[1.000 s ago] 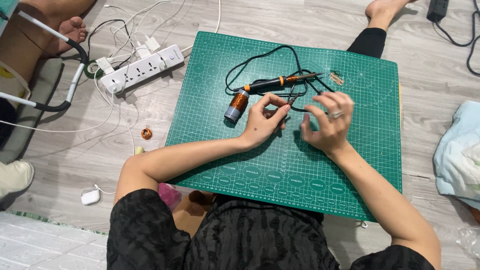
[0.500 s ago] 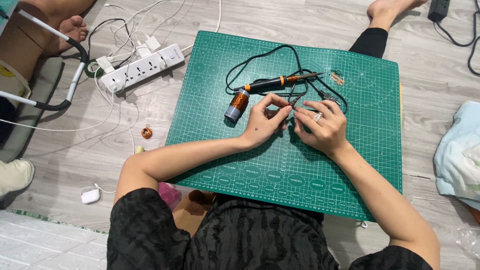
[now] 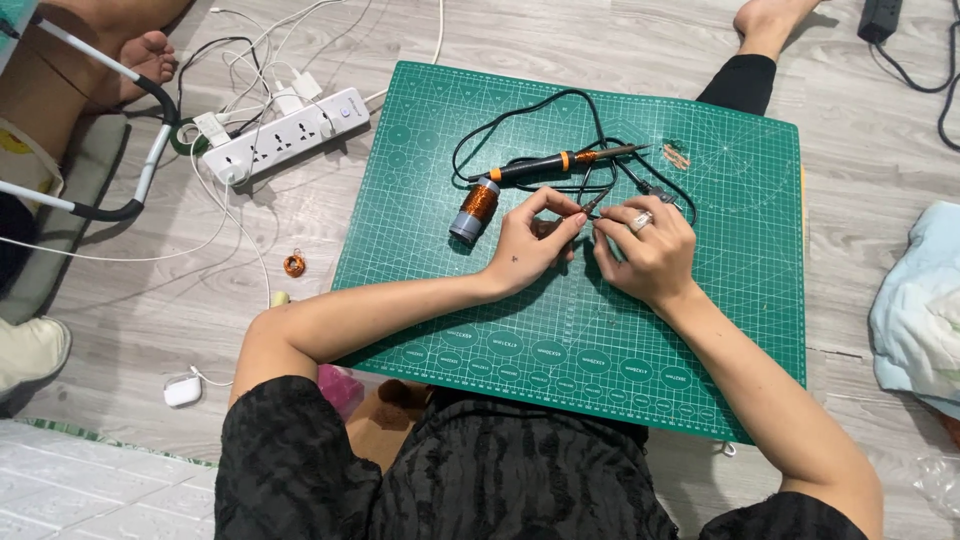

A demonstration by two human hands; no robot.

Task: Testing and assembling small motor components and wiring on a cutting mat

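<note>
A green cutting mat (image 3: 720, 300) lies on the wooden floor. On it rest a soldering iron (image 3: 560, 163) with a black and orange handle, its black cable (image 3: 520, 115) looped about, and a grey spool of copper wire (image 3: 474, 210). My left hand (image 3: 530, 243) and my right hand (image 3: 650, 248) meet at the mat's middle, fingertips pinching a thin dark wire end (image 3: 590, 208) between them. A ring shows on my right hand. What the fingers hold is mostly hidden.
A white power strip (image 3: 285, 133) with plugs and white cables lies left of the mat. A small copper coil (image 3: 293, 264) and a white earbud case (image 3: 182, 390) sit on the floor. Another person's feet appear at top left and top right. A pale blue cloth (image 3: 920, 310) lies right.
My right hand has moved left toward my left hand, and the fingertips of both now meet on the thin wire.
</note>
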